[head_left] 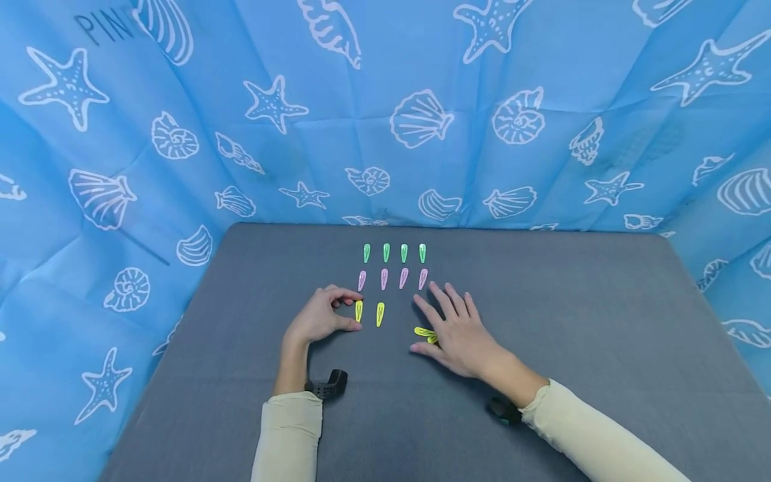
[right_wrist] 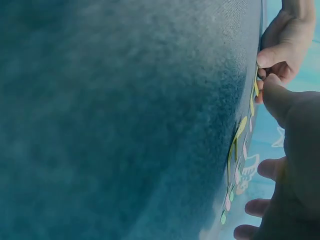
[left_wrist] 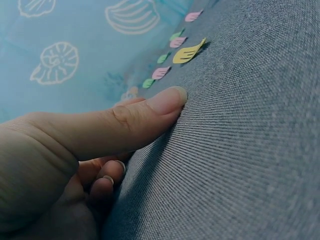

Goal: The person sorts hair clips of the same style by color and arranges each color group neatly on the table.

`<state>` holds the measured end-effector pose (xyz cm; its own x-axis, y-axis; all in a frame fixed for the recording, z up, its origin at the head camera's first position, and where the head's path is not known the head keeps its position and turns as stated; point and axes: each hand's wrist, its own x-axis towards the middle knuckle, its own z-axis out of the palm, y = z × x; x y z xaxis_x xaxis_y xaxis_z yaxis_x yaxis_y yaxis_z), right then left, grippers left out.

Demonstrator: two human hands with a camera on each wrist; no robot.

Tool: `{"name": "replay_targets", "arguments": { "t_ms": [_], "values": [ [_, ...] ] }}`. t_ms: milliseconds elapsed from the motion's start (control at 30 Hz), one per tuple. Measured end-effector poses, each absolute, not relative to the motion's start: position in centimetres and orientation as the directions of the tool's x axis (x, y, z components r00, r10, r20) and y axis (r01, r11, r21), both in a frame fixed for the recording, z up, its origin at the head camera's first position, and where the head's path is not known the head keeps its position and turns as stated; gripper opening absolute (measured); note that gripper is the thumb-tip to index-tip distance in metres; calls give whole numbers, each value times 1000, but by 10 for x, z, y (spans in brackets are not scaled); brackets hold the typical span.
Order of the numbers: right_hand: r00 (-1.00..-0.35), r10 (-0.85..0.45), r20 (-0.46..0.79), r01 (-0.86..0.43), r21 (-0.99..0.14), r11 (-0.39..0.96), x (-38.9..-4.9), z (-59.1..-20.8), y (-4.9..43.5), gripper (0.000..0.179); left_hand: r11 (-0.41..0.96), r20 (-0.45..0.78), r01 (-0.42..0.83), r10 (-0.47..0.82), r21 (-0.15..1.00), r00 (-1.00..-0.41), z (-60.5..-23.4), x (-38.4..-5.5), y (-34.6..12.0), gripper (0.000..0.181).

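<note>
My left hand (head_left: 319, 314) holds a yellow snap hair clip (head_left: 359, 311) lengthwise between thumb and forefinger, down at the table; in the left wrist view the thumb (left_wrist: 135, 117) hides it. Just to its right lies a second yellow hair clip (head_left: 380, 314). With fingers spread, my right hand (head_left: 466, 341) hovers low over the table. Beside its thumb and forefinger is a small overlapping group of yellow hair clips (head_left: 424, 331), partly covered by the hand. The right wrist view shows these yellow clips (right_wrist: 240, 129) lying near the right hand (right_wrist: 305, 160).
Behind the yellow clips run a row of pink hair clips (head_left: 384, 279) and, farther back, a row of green hair clips (head_left: 387, 252). The grey cloth-covered table (head_left: 572, 301) ends at a blue curtain (head_left: 361, 94) printed with shells and starfish.
</note>
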<state>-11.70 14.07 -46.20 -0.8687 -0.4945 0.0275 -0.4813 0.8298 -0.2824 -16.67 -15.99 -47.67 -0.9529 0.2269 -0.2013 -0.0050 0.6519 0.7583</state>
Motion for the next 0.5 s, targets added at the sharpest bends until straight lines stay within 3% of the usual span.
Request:
{"name": "replay_targets", "arguments": {
  "t_ms": [233, 500],
  "values": [
    [-875, -484, 23, -471, -277, 837, -114, -458, 146, 72, 643, -183, 23, 251, 765, -950, -479, -167, -162, 51],
    [-886, -464, 16, -437, -365, 822, -117, -454, 145, 26, 656, -185, 17, 238, 754, -953, -480, -169, -161, 50]
  ]
}}
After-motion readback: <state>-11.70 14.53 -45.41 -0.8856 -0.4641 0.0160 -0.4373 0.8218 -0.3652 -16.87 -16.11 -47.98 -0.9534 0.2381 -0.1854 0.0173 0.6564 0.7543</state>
